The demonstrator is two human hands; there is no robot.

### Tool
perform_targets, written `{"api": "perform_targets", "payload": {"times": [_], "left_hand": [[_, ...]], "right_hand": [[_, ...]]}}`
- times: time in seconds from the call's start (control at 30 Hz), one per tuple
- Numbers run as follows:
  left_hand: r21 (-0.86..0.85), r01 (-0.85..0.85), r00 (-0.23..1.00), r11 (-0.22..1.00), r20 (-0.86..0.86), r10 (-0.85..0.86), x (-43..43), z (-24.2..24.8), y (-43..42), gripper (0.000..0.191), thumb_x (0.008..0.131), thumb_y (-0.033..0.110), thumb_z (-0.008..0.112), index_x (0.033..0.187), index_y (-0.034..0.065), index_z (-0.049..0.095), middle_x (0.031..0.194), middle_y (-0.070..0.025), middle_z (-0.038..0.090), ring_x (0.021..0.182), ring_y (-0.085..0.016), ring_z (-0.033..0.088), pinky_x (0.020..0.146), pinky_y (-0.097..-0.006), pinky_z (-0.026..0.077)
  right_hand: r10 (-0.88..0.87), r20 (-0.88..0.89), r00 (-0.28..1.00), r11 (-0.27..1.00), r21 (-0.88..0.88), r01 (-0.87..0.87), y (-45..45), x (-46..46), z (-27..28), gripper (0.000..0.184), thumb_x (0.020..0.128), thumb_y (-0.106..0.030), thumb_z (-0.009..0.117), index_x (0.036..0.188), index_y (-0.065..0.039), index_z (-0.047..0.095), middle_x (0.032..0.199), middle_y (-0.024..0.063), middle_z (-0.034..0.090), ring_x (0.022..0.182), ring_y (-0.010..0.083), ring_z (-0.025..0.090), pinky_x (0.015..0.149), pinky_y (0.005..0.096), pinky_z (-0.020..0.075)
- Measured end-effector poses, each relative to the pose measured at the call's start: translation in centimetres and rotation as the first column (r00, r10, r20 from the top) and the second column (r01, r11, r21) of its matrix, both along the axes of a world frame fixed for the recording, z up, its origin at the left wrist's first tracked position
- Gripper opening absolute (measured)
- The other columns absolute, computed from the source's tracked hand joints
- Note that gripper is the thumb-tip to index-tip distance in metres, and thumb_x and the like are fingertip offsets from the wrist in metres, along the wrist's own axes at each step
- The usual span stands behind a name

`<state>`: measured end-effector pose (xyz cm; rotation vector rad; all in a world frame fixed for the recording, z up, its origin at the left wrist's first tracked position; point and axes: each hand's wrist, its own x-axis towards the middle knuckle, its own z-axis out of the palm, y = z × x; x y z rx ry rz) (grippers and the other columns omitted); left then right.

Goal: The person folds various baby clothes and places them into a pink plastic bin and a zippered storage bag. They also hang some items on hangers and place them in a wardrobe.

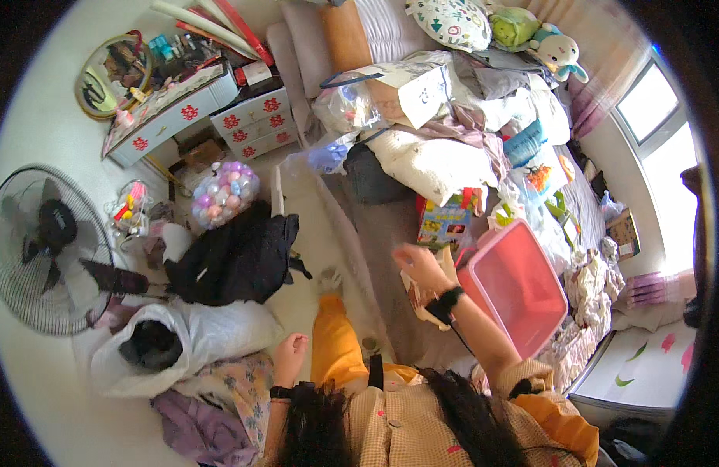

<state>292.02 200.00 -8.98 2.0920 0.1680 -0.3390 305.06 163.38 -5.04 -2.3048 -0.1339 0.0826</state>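
Note:
Over the edge of the bed, my right hand (422,265) is blurred, with its fingers curled. Just below it lies a cream-and-brown bag or cloth (440,295); I cannot tell whether the hand grips it. Immediately right of my right forearm sits a pink plastic storage bin (526,292), tilted, with a bare inside. Beyond the hand stands a colourful printed box (444,220) with a red top. My left hand (290,353) hangs beside my leg in yellow-orange trousers (333,341). Its fingers are curled and nothing shows in them.
Clothes, plastic bags and a white fleecy item (429,166) crowd the bed. Along the left are a standing fan (50,245), a black garment (237,257), a net of coloured balls (226,194) and a stuffed white sack (219,327). A drawer cabinet (254,125) stands beyond.

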Motion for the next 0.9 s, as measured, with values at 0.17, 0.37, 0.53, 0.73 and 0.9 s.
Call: {"api": "perform_targets", "payload": {"times": [0.17, 0.37, 0.53, 0.73, 0.9], "left_hand": [[0.056, 0.074, 0.978, 0.996, 0.193, -0.084, 17.3, -0.9, -1.8, 0.017, 0.090, 0.018, 0.055, 0.094, 0.0036, 0.062, 0.083, -0.0119, 0.065, 0.073, -0.026, 0.064, 0.066, -0.0325, 0.049], [0.010, 0.137, 0.986, 0.990, 0.097, -0.138, 33.1, -0.8, -4.2, 0.015, 0.088, 0.015, 0.059, 0.099, 0.0042, 0.060, 0.088, -0.0109, 0.064, 0.074, -0.025, 0.063, 0.064, -0.0334, 0.049], [0.024, 0.247, 0.967, 0.969, -0.069, -0.244, 42.1, -5.6, -4.8, 0.018, 0.091, 0.019, 0.055, 0.103, 0.0053, 0.058, 0.087, -0.0098, 0.064, 0.074, -0.024, 0.062, 0.065, -0.0343, 0.050], [-0.458, 0.010, 0.938, 0.889, -0.304, -0.167, 47.2, -17.3, -5.3, 0.021, 0.088, 0.022, 0.060, 0.100, 0.0045, 0.059, 0.088, -0.0088, 0.065, 0.075, -0.021, 0.063, 0.067, -0.0325, 0.050], [-0.263, 0.076, 0.963, 0.962, -0.232, -0.140, 48.4, -15.3, -6.4, 0.035, 0.084, 0.032, 0.067, 0.100, 0.0029, 0.059, 0.090, -0.0093, 0.065, 0.080, -0.021, 0.063, 0.070, -0.0322, 0.051]], "right_hand": [[0.084, 0.148, 0.985, 0.993, -0.093, -0.071, 4.1, 24.0, 0.9, 0.034, 0.077, -0.014, 0.064, 0.109, -0.004, 0.057, 0.112, 0.0163, 0.059, 0.101, 0.0325, 0.058, 0.084, 0.0380, 0.0481], [0.080, 0.463, 0.883, 0.583, -0.740, 0.335, 6.3, 48.5, -1.2, 0.096, 0.063, -0.026, 0.078, 0.142, -0.011, 0.026, 0.146, 0.0148, 0.025, 0.135, 0.0325, 0.025, 0.109, 0.0518, 0.0225], [0.123, 0.153, 0.981, 0.345, -0.933, 0.103, 3.0, 57.1, -6.5, 0.109, 0.055, -0.041, 0.081, 0.143, -0.011, 0.025, 0.138, 0.0109, 0.037, 0.129, 0.0274, 0.033, 0.108, 0.0544, 0.0196], [0.041, 0.017, 0.999, 0.537, -0.843, -0.008, -2.6, 59.8, -7.1, 0.044, 0.076, -0.019, 0.062, 0.118, -0.011, 0.054, 0.079, 0.0155, 0.066, 0.075, 0.0321, 0.066, 0.070, 0.0426, 0.0507], [-0.066, 0.308, 0.949, 0.894, -0.405, 0.194, -7.3, 59.3, -2.5, 0.027, 0.078, -0.013, 0.056, 0.103, -0.009, 0.066, 0.079, 0.0185, 0.065, 0.076, 0.0355, 0.065, 0.068, 0.0401, 0.0517]]}}
